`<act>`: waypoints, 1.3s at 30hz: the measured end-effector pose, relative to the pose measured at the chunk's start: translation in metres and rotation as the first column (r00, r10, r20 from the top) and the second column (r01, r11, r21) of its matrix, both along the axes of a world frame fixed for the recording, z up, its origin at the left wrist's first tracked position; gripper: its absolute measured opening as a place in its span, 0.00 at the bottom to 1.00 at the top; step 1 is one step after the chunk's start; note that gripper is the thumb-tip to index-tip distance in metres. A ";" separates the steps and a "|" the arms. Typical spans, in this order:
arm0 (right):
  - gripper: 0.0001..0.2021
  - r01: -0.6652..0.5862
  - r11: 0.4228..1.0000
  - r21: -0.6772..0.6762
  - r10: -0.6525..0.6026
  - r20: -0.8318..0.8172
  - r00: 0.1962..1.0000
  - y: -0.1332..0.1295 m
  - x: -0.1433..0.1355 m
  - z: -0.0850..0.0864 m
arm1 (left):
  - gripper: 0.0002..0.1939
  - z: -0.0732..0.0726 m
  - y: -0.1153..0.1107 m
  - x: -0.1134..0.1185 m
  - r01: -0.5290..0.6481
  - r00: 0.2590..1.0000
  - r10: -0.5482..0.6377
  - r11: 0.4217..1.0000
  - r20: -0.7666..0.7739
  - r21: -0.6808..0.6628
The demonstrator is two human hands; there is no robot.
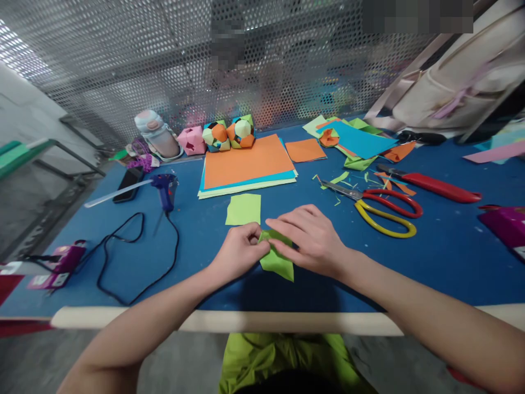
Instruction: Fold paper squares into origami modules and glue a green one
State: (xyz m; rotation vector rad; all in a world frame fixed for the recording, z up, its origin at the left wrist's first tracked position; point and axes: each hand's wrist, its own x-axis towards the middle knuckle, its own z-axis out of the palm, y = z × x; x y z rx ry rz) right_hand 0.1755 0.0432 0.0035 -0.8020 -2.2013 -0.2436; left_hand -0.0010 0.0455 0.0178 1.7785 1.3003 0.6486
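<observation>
Near the front edge of the blue table, a green paper piece (278,265) is held between both hands. My left hand (241,247) is closed, its thumb and curled fingers pinching the paper's upper left part. From the right, my right hand (307,239) reaches over the same paper, fingers stretched out and apart, fingertips touching its upper part. A crease or fold shows in the paper, partly hidden by the fingers. Just beyond the left hand lies a flat light green square (244,209).
Behind lie stacked orange, blue and pale sheets (248,161) and folded paper balls (216,137). Scissors (369,202), a red-handled cutter (441,186) and scraps lie right. A glue gun (164,191) with its cord, a phone (128,184) and a bottle (158,135) are left.
</observation>
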 end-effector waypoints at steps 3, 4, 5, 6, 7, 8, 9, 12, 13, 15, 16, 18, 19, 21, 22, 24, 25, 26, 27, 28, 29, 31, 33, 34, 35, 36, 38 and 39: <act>0.07 0.013 1.000 -0.020 -0.013 -0.013 1.000 0.000 -0.003 -0.001 | 0.08 -0.001 -0.001 0.001 0.012 1.000 -0.012 1.000 -0.011 0.028; 0.07 0.017 1.000 -0.026 -0.017 -0.003 1.000 0.000 -0.004 -0.002 | 0.08 -0.001 -0.001 0.001 0.016 1.000 -0.015 0.999 -0.015 0.037; 0.08 0.019 1.000 -0.025 -0.019 0.006 1.000 0.000 -0.004 -0.002 | 0.08 -0.001 -0.001 0.002 0.017 1.000 -0.017 0.999 -0.018 0.041; 0.08 0.018 1.000 -0.018 -0.018 0.009 1.000 0.000 -0.004 -0.002 | 0.09 -0.001 -0.001 0.002 0.015 1.000 -0.015 0.999 -0.019 0.039; 0.07 0.016 1.000 -0.010 -0.016 -0.004 1.000 0.000 -0.004 -0.002 | 0.09 -0.001 0.000 0.002 0.010 1.000 -0.010 0.999 -0.019 0.033; 0.05 0.012 1.000 -0.005 -0.012 -0.031 0.999 0.000 -0.003 -0.002 | 0.09 0.000 0.000 0.001 0.002 1.000 -0.002 1.000 -0.017 0.026; 0.04 0.007 1.000 -0.009 -0.008 -0.065 0.998 0.001 -0.003 -0.002 | 0.09 0.000 0.001 0.001 -0.007 1.000 0.007 1.000 -0.014 0.018; 0.06 -0.002 0.997 -0.079 -0.011 -0.167 0.986 0.003 0.000 -0.003 | 0.09 0.000 0.004 -0.001 -0.039 0.999 0.039 0.999 -0.005 0.005; 0.05 -0.013 0.994 -0.111 -0.008 -0.188 0.982 0.003 0.001 -0.003 | 0.08 0.000 0.005 -0.002 -0.050 0.999 0.050 0.999 -0.001 0.001; 0.04 -0.065 0.985 -0.157 0.033 -0.202 0.979 0.003 0.001 -0.003 | 0.08 0.001 0.005 -0.002 -0.063 0.998 0.063 0.998 0.011 -0.006; 0.04 -0.097 0.981 -0.166 0.063 -0.196 0.979 0.002 0.001 -0.003 | 0.08 0.002 0.005 -0.002 -0.067 0.998 0.068 0.998 0.019 -0.009; 0.05 -0.151 0.973 -0.173 0.121 -0.175 0.977 0.000 0.000 -0.003 | 0.08 0.004 0.005 -0.001 -0.075 0.997 0.075 0.997 0.033 -0.009; 0.06 -0.172 0.969 -0.179 0.143 -0.166 0.976 -0.001 0.000 -0.003 | 0.08 0.005 0.004 -0.001 -0.077 0.996 0.078 0.997 0.039 -0.009; 0.08 -0.205 0.956 -0.209 0.173 -0.160 0.972 -0.003 0.001 -0.004 | 0.08 0.008 0.003 -0.001 -0.083 0.995 0.083 0.997 0.049 -0.013; 0.09 -0.215 0.949 -0.230 0.182 -0.157 0.971 -0.003 0.001 -0.005 | 0.08 0.009 0.003 -0.002 -0.083 0.995 0.084 0.996 0.054 -0.017; 0.12 -0.213 0.943 -0.255 0.180 -0.146 0.973 -0.004 0.003 -0.007 | 0.07 0.010 0.002 -0.002 -0.086 0.994 0.087 0.996 0.063 -0.023; 0.13 -0.210 0.943 -0.257 0.177 -0.145 0.973 -0.004 0.003 -0.008 | 0.07 0.010 0.002 -0.003 -0.088 0.994 0.089 0.996 0.067 -0.024; 0.13 -0.213 0.942 -0.259 0.178 -0.153 0.972 -0.005 0.003 -0.009 | 0.06 0.010 0.002 -0.003 -0.088 0.994 0.090 0.996 0.070 -0.024; 0.13 -0.224 0.938 -0.266 0.184 -0.168 0.969 -0.005 0.003 -0.009 | 0.06 0.010 0.002 -0.003 -0.088 0.994 0.089 0.996 0.070 -0.021; 0.14 -0.243 0.927 -0.286 0.195 -0.187 0.963 -0.006 0.003 -0.008 | 0.05 0.009 0.002 -0.004 -0.088 0.994 0.088 0.996 0.069 -0.016; 0.14 -0.267 0.909 -0.320 0.205 -0.213 0.955 -0.006 0.002 -0.007 | 0.05 0.009 0.002 -0.004 -0.089 0.994 0.089 0.996 0.066 -0.006; 0.15 -0.298 0.850 -0.435 0.191 -0.272 0.943 -0.008 0.001 -0.003 | 0.04 0.007 0.002 -0.004 -0.090 0.994 0.088 0.996 0.059 0.020; 0.17 -0.279 0.761 -0.587 0.085 -0.336 0.938 -0.008 0.001 0.002 | 0.04 0.005 0.002 -0.005 -0.089 0.995 0.087 0.995 0.052 0.044; 0.17 -0.262 0.701 -0.664 0.005 -0.362 0.932 -0.008 0.001 0.004 | 0.04 0.003 0.002 -0.005 -0.087 0.995 0.085 0.995 0.045 0.053; 0.17 -0.249 0.633 -0.733 -0.074 -0.377 0.923 -0.007 0.001 0.006 | 0.04 0.002 0.002 -0.005 -0.084 0.996 0.082 0.995 0.037 0.062; 0.18 -0.247 0.561 -0.790 -0.138 -0.384 0.913 -0.006 0.001 0.007 | 0.04 0.001 0.002 -0.005 -0.081 0.997 0.079 0.994 0.026 0.071; 0.19 -0.294 0.436 -0.851 -0.203 -0.411 0.889 -0.003 0.002 0.007 | 0.05 -0.002 0.003 -0.005 -0.075 0.997 0.075 0.993 0.005 0.094; 0.20 -0.345 0.380 -0.858 -0.204 -0.441 0.874 -0.001 0.003 0.007 | 0.05 -0.002 0.003 -0.005 -0.072 0.997 0.072 0.992 0.000 0.105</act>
